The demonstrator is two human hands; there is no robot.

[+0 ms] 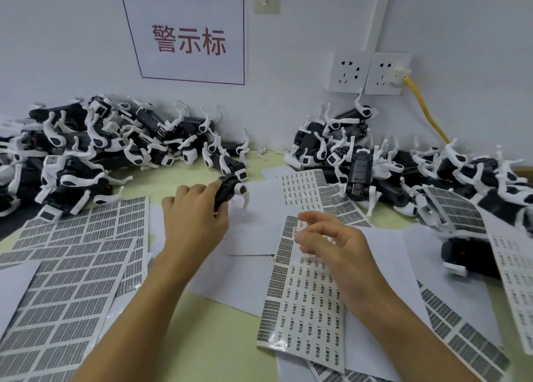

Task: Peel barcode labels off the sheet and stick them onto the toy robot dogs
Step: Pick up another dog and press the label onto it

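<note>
My left hand (196,211) grips a black-and-white toy robot dog (229,189) just above the table's middle, its white leg hanging down to the right. My right hand (331,237) hovers over a partly used label sheet (302,298), fingers curled and blurred; I cannot make out a label on them. Most labels on that sheet are gone, with a column of barcodes left along its left edge. A pile of toy dogs (95,147) lies at the back left and another pile (403,162) at the back right.
Full barcode sheets (66,280) cover the left of the table. More sheets (513,280) lie at the right, one draped over dogs. White backing papers (259,237) lie in the middle. Wall sockets (369,72) with a yellow cable (427,113) are behind the right pile.
</note>
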